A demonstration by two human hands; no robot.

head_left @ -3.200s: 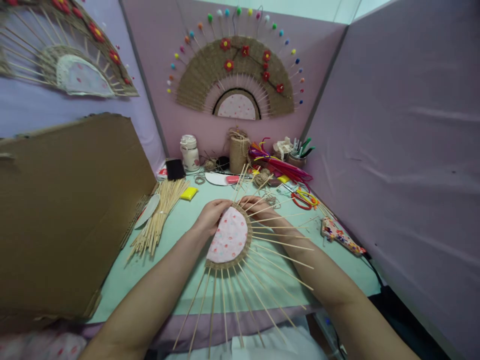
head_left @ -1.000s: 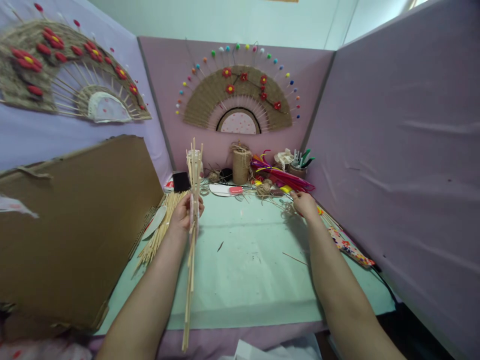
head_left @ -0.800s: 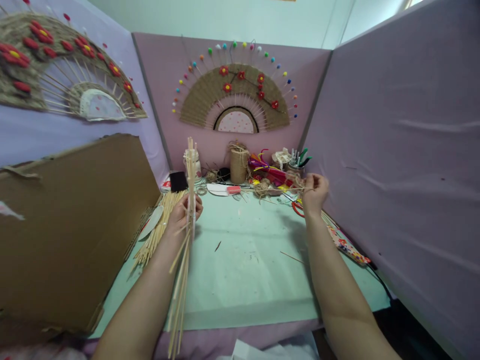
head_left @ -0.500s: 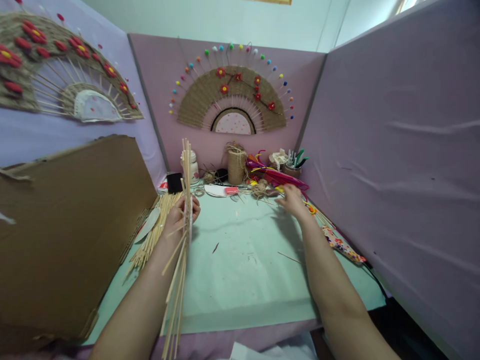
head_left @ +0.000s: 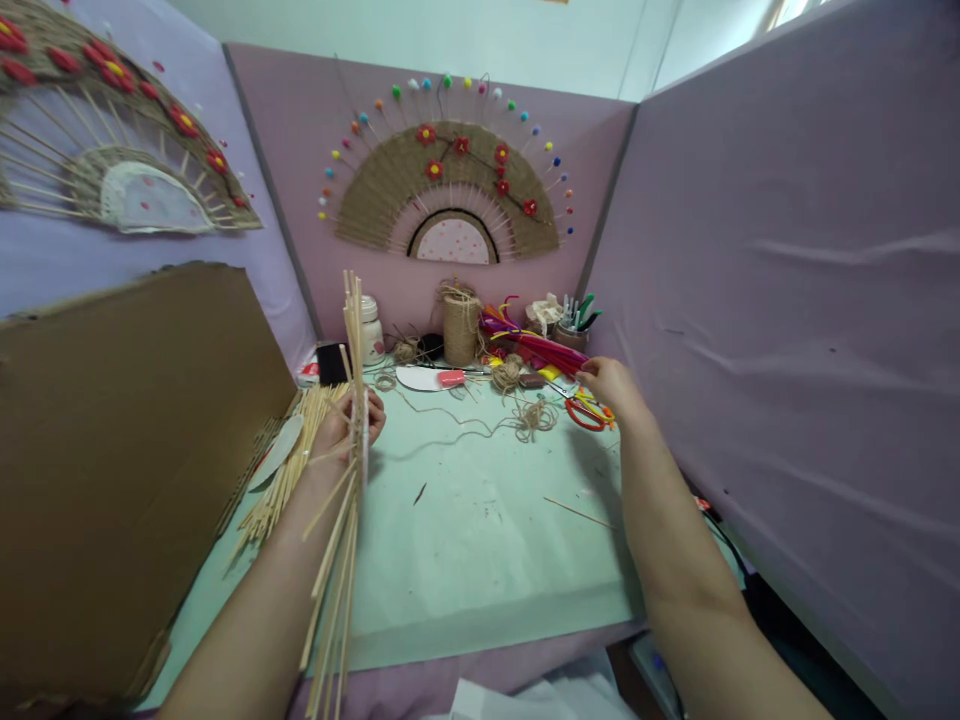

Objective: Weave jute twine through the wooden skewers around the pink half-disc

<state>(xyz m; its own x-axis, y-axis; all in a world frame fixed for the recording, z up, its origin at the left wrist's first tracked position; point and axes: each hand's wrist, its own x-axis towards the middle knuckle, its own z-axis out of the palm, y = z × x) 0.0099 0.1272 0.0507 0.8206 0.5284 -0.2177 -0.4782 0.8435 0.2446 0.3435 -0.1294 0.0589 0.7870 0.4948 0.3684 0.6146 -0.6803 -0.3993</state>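
My left hand (head_left: 366, 418) is closed around a frame of thin wooden sticks (head_left: 352, 345). It is held upright, nearly edge-on, with the lower ends spreading toward me and a pale strip at the grip. At the back right, my right hand (head_left: 616, 388) has its fingers curled at the near end of a bundle of magenta and purple pipe cleaners (head_left: 551, 352). Just below that hand lie scissors (head_left: 585, 414) with orange handles. To their left rests a loose tangle of twine (head_left: 535, 420), its strand trailing left across the table.
Loose sticks (head_left: 281, 485) lie left of my forearm, beside a large cardboard sheet (head_left: 127, 480). Along the back stand a white jar (head_left: 371, 335), a twine roll (head_left: 460, 335) and a pen pot (head_left: 572, 338). A single stick (head_left: 577, 513) lies on the table (head_left: 465, 560). Finished fans hang on the panels.
My right hand has moved right to the end of the pipe cleaners, uncovering the scissors and the twine tangle. The left hand still holds the stick frame. The view has shifted slightly.
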